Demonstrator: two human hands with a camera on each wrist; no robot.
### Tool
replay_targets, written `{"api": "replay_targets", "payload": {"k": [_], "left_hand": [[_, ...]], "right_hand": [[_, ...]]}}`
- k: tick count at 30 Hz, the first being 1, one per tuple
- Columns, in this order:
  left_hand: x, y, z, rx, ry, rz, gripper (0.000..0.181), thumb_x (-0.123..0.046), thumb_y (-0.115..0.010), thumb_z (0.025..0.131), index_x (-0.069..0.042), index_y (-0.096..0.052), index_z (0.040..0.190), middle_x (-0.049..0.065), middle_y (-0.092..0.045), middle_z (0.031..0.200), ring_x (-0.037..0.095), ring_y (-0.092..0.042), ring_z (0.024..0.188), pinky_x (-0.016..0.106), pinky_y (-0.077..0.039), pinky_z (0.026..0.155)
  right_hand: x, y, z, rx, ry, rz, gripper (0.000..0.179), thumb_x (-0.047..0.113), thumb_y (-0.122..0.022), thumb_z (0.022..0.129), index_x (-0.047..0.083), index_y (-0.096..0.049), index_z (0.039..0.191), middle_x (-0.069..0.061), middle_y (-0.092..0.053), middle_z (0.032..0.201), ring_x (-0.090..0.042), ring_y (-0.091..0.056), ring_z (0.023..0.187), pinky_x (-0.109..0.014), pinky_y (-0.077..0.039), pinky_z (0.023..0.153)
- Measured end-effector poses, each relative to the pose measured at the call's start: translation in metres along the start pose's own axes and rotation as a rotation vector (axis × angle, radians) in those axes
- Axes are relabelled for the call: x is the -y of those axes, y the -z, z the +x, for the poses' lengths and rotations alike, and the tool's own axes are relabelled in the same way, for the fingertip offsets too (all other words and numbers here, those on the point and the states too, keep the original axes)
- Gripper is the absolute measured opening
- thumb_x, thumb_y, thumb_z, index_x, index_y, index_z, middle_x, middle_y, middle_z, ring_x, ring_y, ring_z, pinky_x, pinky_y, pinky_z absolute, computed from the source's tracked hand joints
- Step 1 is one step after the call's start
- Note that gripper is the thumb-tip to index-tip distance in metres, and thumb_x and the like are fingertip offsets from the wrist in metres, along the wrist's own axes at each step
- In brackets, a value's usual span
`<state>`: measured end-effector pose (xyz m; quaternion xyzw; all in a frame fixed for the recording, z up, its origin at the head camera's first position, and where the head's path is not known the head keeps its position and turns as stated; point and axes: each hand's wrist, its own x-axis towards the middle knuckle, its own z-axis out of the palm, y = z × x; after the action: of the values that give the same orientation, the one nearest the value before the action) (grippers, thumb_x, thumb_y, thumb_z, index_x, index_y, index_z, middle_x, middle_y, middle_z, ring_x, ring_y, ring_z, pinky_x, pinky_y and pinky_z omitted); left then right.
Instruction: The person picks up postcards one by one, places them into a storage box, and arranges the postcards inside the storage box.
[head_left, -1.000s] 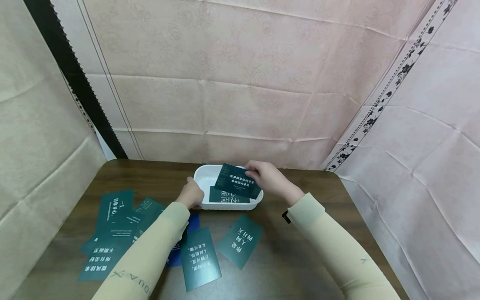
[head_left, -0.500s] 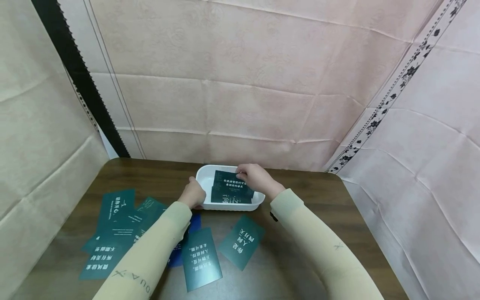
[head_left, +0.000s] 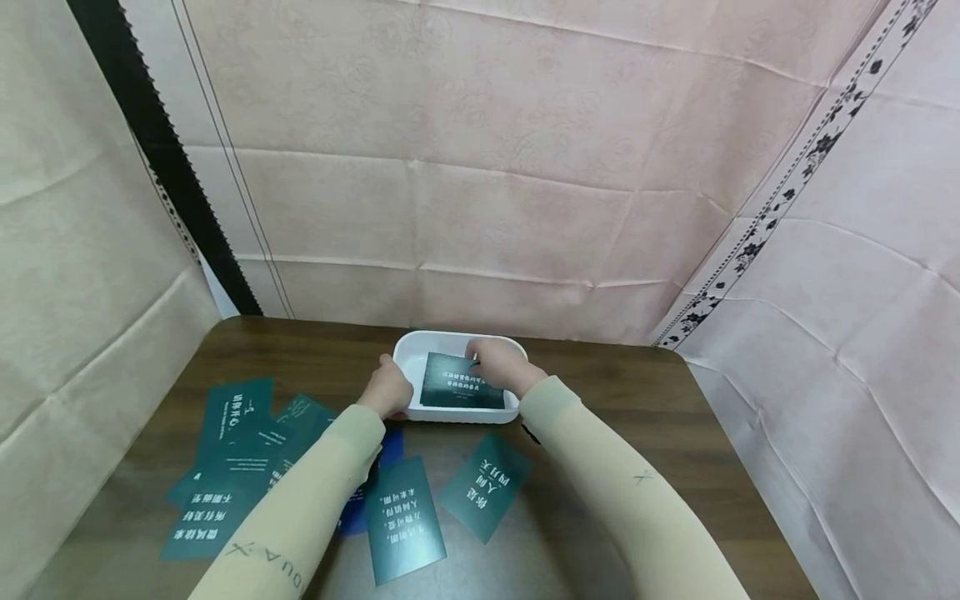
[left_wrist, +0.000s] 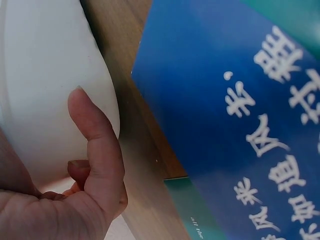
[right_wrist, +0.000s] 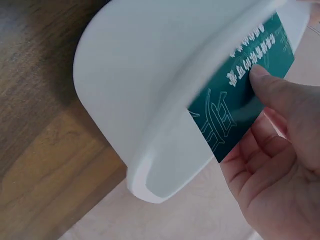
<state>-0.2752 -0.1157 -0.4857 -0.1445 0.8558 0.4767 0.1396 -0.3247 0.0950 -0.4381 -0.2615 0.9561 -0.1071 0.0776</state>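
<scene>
A white oval-cornered plastic tray (head_left: 465, 416) stands at the table's back edge. My left hand (head_left: 387, 388) grips its left end; in the left wrist view the thumb (left_wrist: 100, 135) lies along the tray's outer wall (left_wrist: 55, 70). Low inside the tray is a dark green card (head_left: 459, 388) with white printed characters. My right hand (head_left: 500, 364) pinches this card at its upper right. Seen from the right wrist, the thumb lies on the card's printed face (right_wrist: 240, 105) and the curled fingers are behind it. Another green card that lay in the tray is now covered.
Several overlapping green cards (head_left: 225, 467) lie on the table's left side. A blue card (head_left: 352, 515) is partly under my left forearm, beside a green card (head_left: 405, 525). One more green card (head_left: 484, 487) lies before the tray. Cloth walls (head_left: 480, 225) stand behind and at both sides.
My right hand has brought its card leftward and down into the tray, over the card lying there. The left hand has stayed at the tray's left end.
</scene>
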Motion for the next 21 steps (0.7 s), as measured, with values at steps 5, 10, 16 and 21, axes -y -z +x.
{"api": "replay_targets", "payload": {"k": [5,10,16,21], "left_hand": [[0.001,-0.001,0.001,-0.002,0.005,-0.002,0.079,0.001,-0.053,0.091,0.000,0.003,0.147,0.030,-0.040,0.122,0.038,-0.057,0.092,0.038,-0.058,0.057],[0.000,-0.002,0.002,-0.005,0.015,-0.003,0.080,0.000,-0.053,0.091,-0.001,0.004,0.148,0.029,-0.041,0.122,0.037,-0.057,0.092,0.038,-0.058,0.056],[0.000,-0.001,0.001,-0.003,0.016,0.013,0.080,0.000,-0.052,0.091,0.000,0.005,0.148,0.030,-0.042,0.122,0.036,-0.058,0.089,0.038,-0.058,0.056],[0.000,-0.002,0.002,-0.006,0.015,0.013,0.081,0.001,-0.052,0.091,-0.001,0.005,0.149,0.030,-0.042,0.122,0.035,-0.059,0.086,0.037,-0.058,0.055]], "right_hand": [[-0.002,-0.005,0.002,-0.008,-0.010,-0.031,0.032,0.018,-0.073,0.087,0.016,-0.063,0.118,0.001,-0.065,0.109,-0.014,-0.058,0.096,-0.034,-0.049,0.093],[-0.003,-0.008,0.004,0.007,-0.025,-0.057,0.033,0.018,-0.071,0.089,0.018,-0.063,0.120,0.000,-0.064,0.112,-0.016,-0.057,0.100,-0.035,-0.047,0.098],[-0.002,-0.012,0.004,0.027,0.029,-0.110,0.031,0.016,-0.070,0.090,0.013,-0.064,0.120,-0.003,-0.065,0.113,-0.017,-0.057,0.101,-0.035,-0.046,0.098],[-0.001,-0.016,0.003,0.050,0.066,-0.116,0.030,0.013,-0.069,0.090,0.009,-0.065,0.120,-0.007,-0.065,0.113,-0.020,-0.057,0.102,-0.035,-0.046,0.098]]}}
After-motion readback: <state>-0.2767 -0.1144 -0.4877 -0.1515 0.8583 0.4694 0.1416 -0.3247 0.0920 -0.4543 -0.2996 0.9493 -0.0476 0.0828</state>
